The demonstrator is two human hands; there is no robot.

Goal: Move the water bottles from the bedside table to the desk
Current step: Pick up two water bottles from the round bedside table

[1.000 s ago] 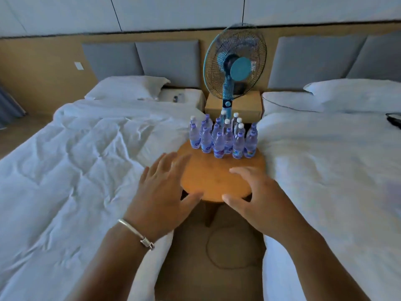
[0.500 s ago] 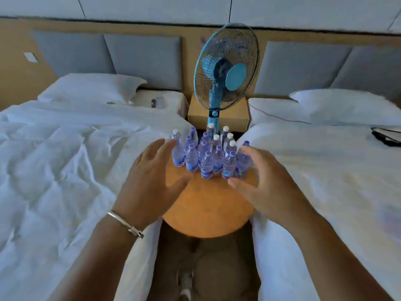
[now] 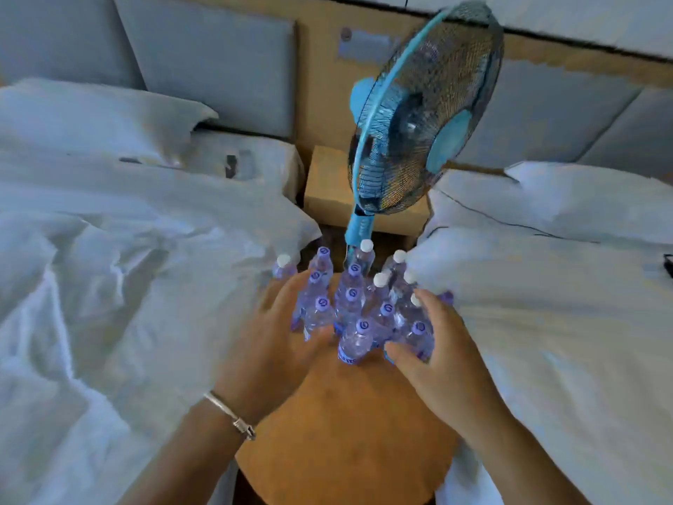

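Head view. Water bottles [image 3: 355, 311]: a dozen or more, upright, clustered tight at far end of round table [image 3: 346, 424]; none lifted, none seen elsewhere. Left hand [image 3: 271, 344]: fingers [image 3: 280, 291] spread, laid along left flank of cluster, thumb toward front row. Right hand [image 3: 442, 349]: fingers [image 3: 431, 302] curved round right flank, thumb against a front bottle; firm grip or mere touch cannot be told through blur. Between both sets of fingers: whole cluster. Beyond fingers: blue fan [image 3: 422, 114], wooden nightstand [image 3: 327, 187]. Left and right of fingers: white beds [image 3: 109, 286]. Desk: not in view. Progress, judged: at outset; gathering under way, no transfer done, all bottles left to carry.
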